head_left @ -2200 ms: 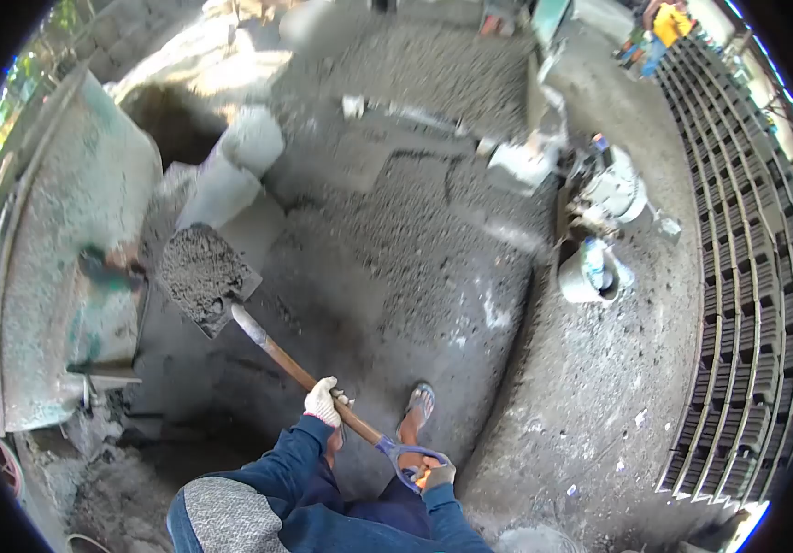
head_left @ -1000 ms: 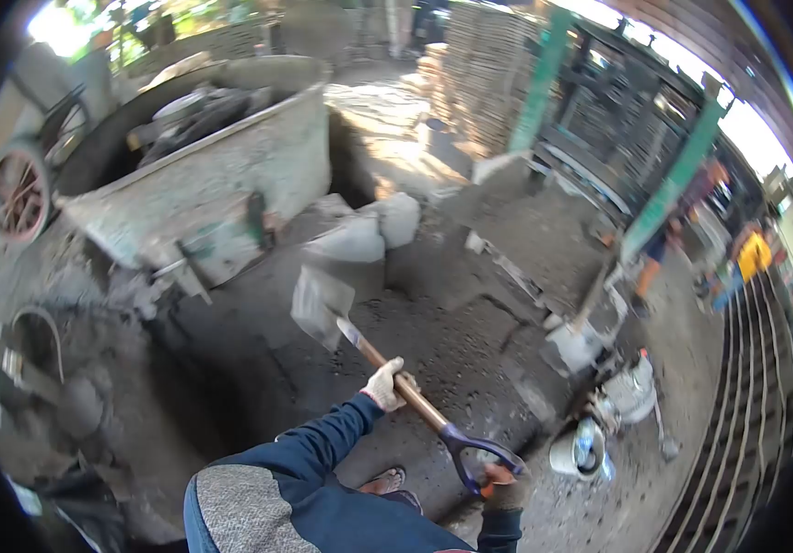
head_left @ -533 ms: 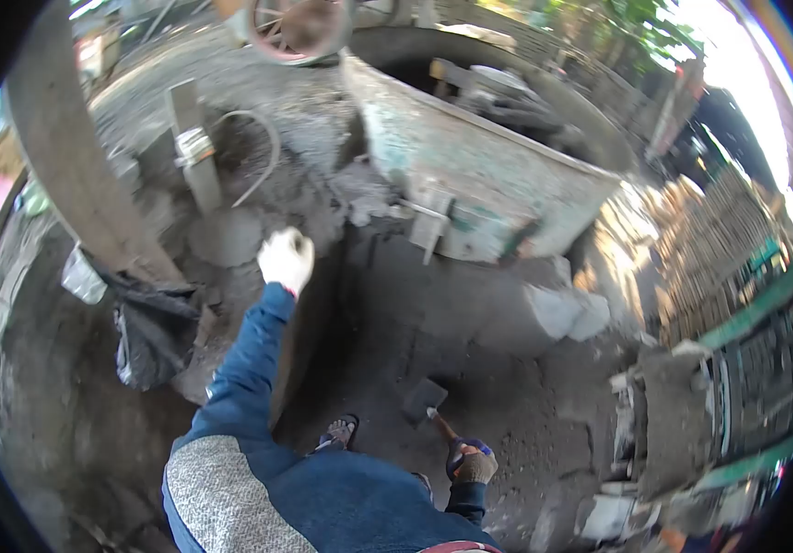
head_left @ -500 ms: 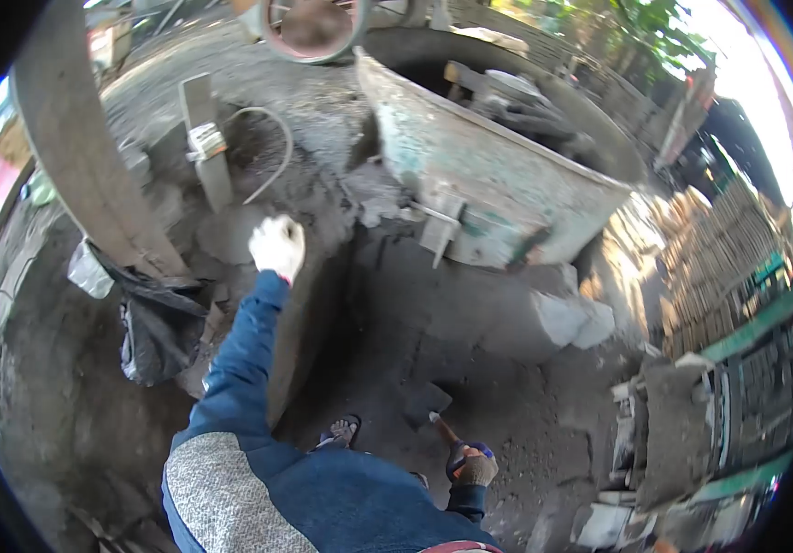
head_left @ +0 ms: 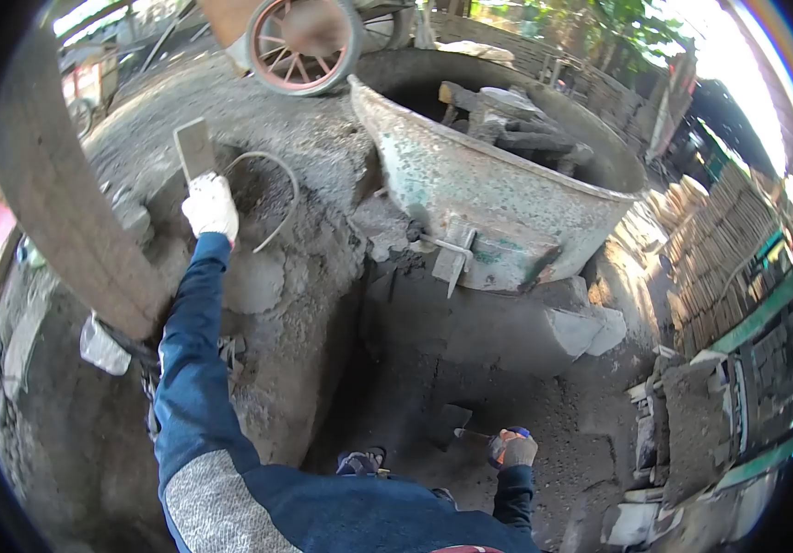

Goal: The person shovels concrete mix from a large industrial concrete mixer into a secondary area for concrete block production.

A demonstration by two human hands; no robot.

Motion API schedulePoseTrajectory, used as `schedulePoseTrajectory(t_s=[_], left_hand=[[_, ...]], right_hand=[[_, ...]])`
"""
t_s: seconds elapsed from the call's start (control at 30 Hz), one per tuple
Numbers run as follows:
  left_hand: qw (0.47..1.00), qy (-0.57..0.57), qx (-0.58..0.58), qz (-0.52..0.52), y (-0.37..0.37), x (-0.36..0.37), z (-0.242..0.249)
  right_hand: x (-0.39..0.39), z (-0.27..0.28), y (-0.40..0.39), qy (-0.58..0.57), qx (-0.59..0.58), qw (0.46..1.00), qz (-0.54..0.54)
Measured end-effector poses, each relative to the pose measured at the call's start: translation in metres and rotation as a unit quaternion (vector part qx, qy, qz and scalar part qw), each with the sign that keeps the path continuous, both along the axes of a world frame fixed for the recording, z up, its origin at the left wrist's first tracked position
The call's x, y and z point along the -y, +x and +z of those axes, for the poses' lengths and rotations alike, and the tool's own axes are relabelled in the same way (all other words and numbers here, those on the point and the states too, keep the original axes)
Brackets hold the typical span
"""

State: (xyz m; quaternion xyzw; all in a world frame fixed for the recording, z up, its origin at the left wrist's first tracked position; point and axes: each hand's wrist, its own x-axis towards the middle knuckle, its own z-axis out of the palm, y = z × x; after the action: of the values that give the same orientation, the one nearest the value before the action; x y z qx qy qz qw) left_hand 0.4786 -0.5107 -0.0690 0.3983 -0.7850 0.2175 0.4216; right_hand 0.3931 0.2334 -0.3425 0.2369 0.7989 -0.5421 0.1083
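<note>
My left hand point(head_left: 210, 206), in a pale work glove, is at the lower part of an upright flat board point(head_left: 195, 147). Its fingers look curled over the spot where a small white box is fixed to the board; the box itself is now hidden. A pale cable or hose point(head_left: 291, 175) loops out beside it. Low on the right, my gloved right hand point(head_left: 513, 448) is closed round the handle of a trowel-like tool. The tool's flat, squarish dark blade point(head_left: 454, 420) points left, above the dark ground.
A big weathered basin point(head_left: 488, 198) holding wood-like chunks point(head_left: 516, 124) stands ahead. A spoked wheel point(head_left: 304, 46) is behind it. A thick wooden post point(head_left: 74, 194) rises at left, near a plastic bag point(head_left: 103, 348). Stacked slats point(head_left: 728, 249) line the right. A sunken floor lies below.
My left hand has moved up and left onto the white box on the board. My right hand has shifted right with the trowel-like tool. The view has tilted slightly.
</note>
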Motion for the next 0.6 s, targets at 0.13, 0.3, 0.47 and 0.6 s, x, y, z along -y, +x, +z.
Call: schedulePoseTrajectory(t_s=[0.13, 0.3, 0.47, 0.6], left_hand=[[0.999, -0.036, 0.032, 0.006, -0.001, 0.009, -0.007], [0.998, -0.029, 0.056, 0.010, -0.004, -0.009, 0.008], [0.998, 0.019, 0.066, -0.003, -0.005, -0.009, 0.005], [0.992, 0.029, 0.122, 0.022, -0.006, -0.016, 0.010]], right_hand=[[0.022, 0.067, 0.006, 0.219, 0.057, 0.973, 0.051], [-0.009, 0.030, -0.006, 0.190, 0.053, 0.976, 0.089], [-0.033, 0.027, 0.007, 0.511, -0.123, 0.757, 0.388], [-0.056, 0.015, 0.029, 0.505, -0.188, 0.769, 0.343]])
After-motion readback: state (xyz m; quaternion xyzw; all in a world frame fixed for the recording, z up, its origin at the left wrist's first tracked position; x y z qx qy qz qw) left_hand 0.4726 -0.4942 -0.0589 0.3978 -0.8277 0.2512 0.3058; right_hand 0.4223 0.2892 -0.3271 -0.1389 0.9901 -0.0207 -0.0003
